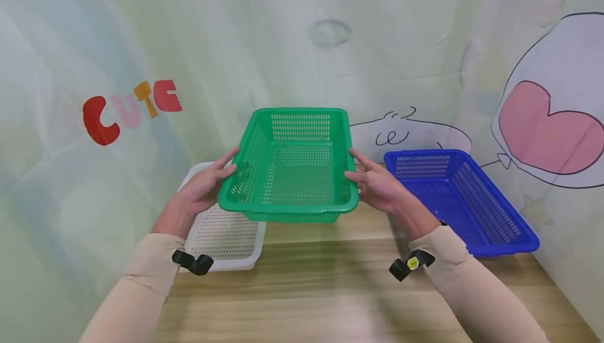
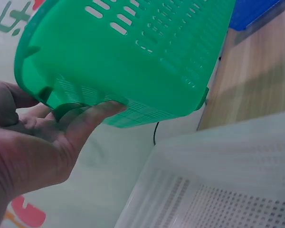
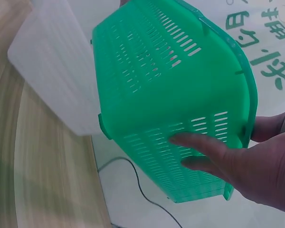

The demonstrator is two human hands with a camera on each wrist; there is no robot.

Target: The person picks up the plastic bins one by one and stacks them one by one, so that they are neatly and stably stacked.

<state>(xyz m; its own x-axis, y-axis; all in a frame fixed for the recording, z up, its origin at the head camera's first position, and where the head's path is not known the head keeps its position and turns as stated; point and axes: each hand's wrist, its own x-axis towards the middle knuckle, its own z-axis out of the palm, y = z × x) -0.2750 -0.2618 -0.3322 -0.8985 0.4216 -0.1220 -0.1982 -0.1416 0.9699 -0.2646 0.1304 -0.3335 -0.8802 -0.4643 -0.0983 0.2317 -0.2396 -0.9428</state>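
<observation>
Between two hands, up off the counter (image 1: pixel 321 285), there's a green plastic basket (image 1: pixel 302 172), rectangular with rounded corners and its inside showing to the person holding it. It's one bright green all over, a little glossy, with a smooth lip running round the top. The walls are pierced with rows of narrow slots, the bottom with a close grid of small holes, while the corners are solid plastic; small nubs stick out at the base corners. The left hand (image 1: pixel 205 183) is clamped on one side at the rim, a finger lying along the outer wall. The right hand (image 1: pixel 377 183) grips the opposite side, two fingers pressed to the slotted wall. Below and to the left sits a white perforated basket (image 1: pixel 226 233), partly hidden by the green one; off to the right is a deep blue basket (image 1: pixel 443 201).
</observation>
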